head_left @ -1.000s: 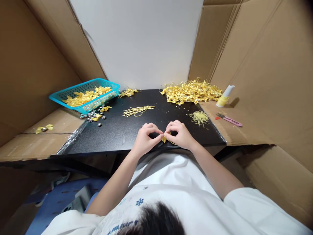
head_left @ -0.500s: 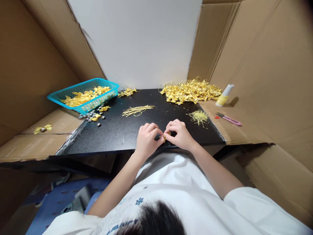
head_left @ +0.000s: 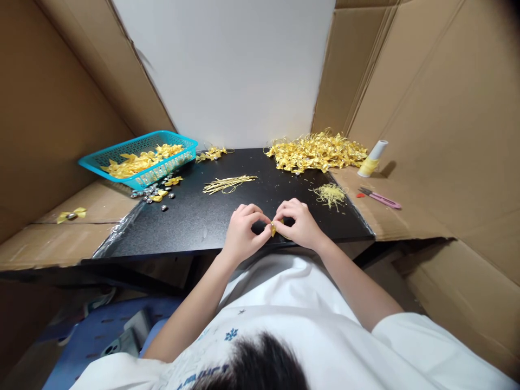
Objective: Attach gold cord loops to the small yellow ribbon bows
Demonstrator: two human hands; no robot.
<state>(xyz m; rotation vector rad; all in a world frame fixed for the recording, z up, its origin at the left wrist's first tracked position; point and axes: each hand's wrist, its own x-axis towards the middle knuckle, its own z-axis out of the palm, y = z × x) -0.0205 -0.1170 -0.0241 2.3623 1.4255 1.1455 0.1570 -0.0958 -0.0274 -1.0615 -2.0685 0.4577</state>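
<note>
My left hand [head_left: 242, 232] and my right hand [head_left: 298, 223] meet at the near edge of the black tabletop [head_left: 195, 216]. Both pinch a small yellow ribbon piece [head_left: 273, 228] between their fingertips. The fingers of each hand are curled closed round it, and most of the ribbon is hidden by them. A bundle of thin gold strands [head_left: 227, 183] lies on the black top just beyond my hands.
A teal basket [head_left: 138, 157] of yellow bows sits at the back left, small silver beads [head_left: 152, 190] beside it. A heap of yellow ribbon pieces [head_left: 319, 151] lies back right, with yellow thread scraps [head_left: 331, 194], a thread spool [head_left: 372, 158] and pink snips [head_left: 382, 199]. Cardboard walls stand on both sides.
My hands stay pinched together on the ribbon piece, with only small shifts of the fingers. Nothing else on the table has moved.
</note>
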